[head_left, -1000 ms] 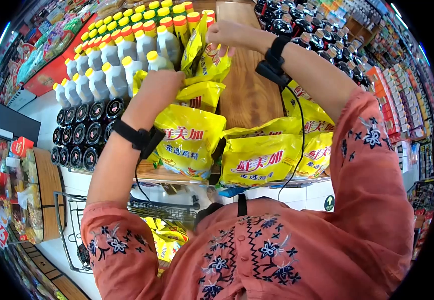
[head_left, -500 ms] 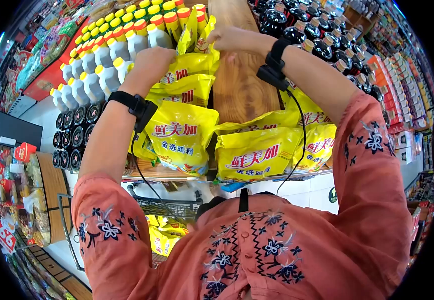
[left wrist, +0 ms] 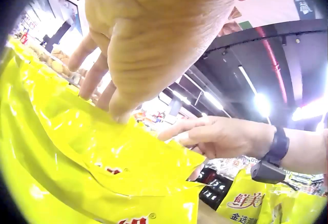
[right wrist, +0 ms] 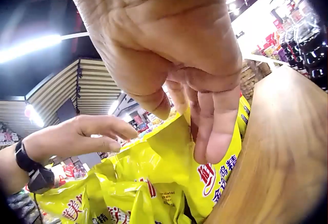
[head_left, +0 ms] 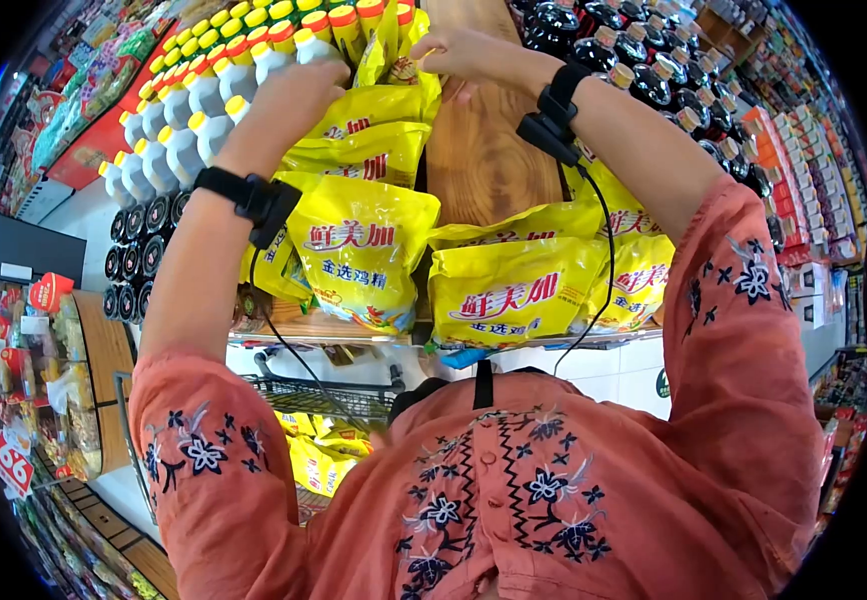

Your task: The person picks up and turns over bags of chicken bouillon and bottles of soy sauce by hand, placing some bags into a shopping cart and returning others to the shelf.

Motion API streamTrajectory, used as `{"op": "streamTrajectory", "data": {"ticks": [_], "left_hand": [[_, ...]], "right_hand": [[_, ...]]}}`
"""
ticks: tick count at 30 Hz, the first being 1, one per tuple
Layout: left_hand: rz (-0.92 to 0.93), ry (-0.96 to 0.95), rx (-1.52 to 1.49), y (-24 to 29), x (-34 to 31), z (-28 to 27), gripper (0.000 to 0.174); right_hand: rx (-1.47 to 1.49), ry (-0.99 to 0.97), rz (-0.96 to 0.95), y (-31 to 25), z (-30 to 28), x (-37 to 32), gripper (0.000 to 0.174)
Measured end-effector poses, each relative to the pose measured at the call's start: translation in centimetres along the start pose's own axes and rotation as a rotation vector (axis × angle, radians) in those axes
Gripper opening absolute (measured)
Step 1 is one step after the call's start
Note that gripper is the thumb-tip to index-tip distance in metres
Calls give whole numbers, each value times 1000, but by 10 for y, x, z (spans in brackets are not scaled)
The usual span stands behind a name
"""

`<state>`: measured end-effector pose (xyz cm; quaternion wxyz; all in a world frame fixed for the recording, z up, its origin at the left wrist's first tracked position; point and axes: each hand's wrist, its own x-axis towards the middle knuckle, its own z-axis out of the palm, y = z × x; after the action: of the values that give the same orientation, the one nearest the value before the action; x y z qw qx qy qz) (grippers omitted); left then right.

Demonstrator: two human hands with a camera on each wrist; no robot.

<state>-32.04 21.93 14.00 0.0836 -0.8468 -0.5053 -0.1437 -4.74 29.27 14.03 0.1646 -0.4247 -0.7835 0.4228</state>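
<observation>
Yellow bags of chicken bouillon (head_left: 364,240) stand in a row along the left of a wooden display top. My right hand (head_left: 469,60) holds the upper edge of an upright bouillon bag (right wrist: 164,147) at the far end of the row. In the right wrist view, its fingers lie down the bag's printed face with the thumb on the other side. My left hand (head_left: 299,95) is over the row's left side. Its loosely stretched fingers reach over the top edge of a bag (left wrist: 97,137), the thumb at the near side; in the head view they are mostly hidden.
White jugs with yellow caps (head_left: 184,150) and dark-lidded jars (head_left: 129,260) stand left of the bags. Dark bottles (head_left: 644,95) fill the back right. More yellow bags (head_left: 514,285) stand at the front edge. A cart (head_left: 329,400) below holds yellow bags.
My left hand has drawn away from the middle of the row to the left and forward. The right hand has stayed by the far bag. The view has shifted slightly.
</observation>
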Motion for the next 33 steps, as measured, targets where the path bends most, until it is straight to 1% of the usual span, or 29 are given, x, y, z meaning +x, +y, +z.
{"op": "streamTrajectory", "data": {"ticks": [2,5,6,8,9,11,15,18,23,24,25,26,27,28,30,31,33], "left_hand": [[40,81,-5,19,-2,-24,21],[59,-160,-171,37,-15,-34,26],[48,-202,-156,37,-18,-31,26],[28,-284,-129,35,-26,-12,27],[-40,-383,-77,33,-23,-5,27],[-23,-351,-64,24,-29,12,26],[53,-286,47,17,-30,8,24],[52,-168,72,6,-31,12,21],[83,54,138,3,-31,6,17],[69,75,133,4,-33,8,16],[55,100,129,6,-36,11,16],[44,128,127,7,-37,13,16],[3,55,158,7,-36,17,16],[24,21,132,6,-40,20,16],[66,-46,79,7,-47,21,17],[16,-85,77,8,-48,19,18],[-81,-167,67,18,-53,18,20]], "right_hand": [[-85,-31,51,-6,-1,-7,46],[-228,-73,77,-20,-2,-16,46],[-280,-85,77,-23,-1,-18,45],[-295,-116,53,-27,3,-21,42],[-302,-129,42,-28,5,-22,40],[-323,-105,-2,-28,12,-24,36],[-288,7,-146,-30,24,-36,31],[-238,-1,-113,-30,26,-37,32],[-265,-89,-8,-32,29,-41,31],[-275,-106,15,-34,30,-41,30],[-271,-96,6,-34,32,-42,26],[-278,-109,-20,-30,32,-39,25],[-286,-120,-46,-27,32,-37,24],[-294,-131,-70,-23,32,-35,25],[-356,-189,-34,-19,39,-42,22],[-386,-216,-16,-21,42,-46,21],[-385,-185,-10,-19,44,-46,19]]}}
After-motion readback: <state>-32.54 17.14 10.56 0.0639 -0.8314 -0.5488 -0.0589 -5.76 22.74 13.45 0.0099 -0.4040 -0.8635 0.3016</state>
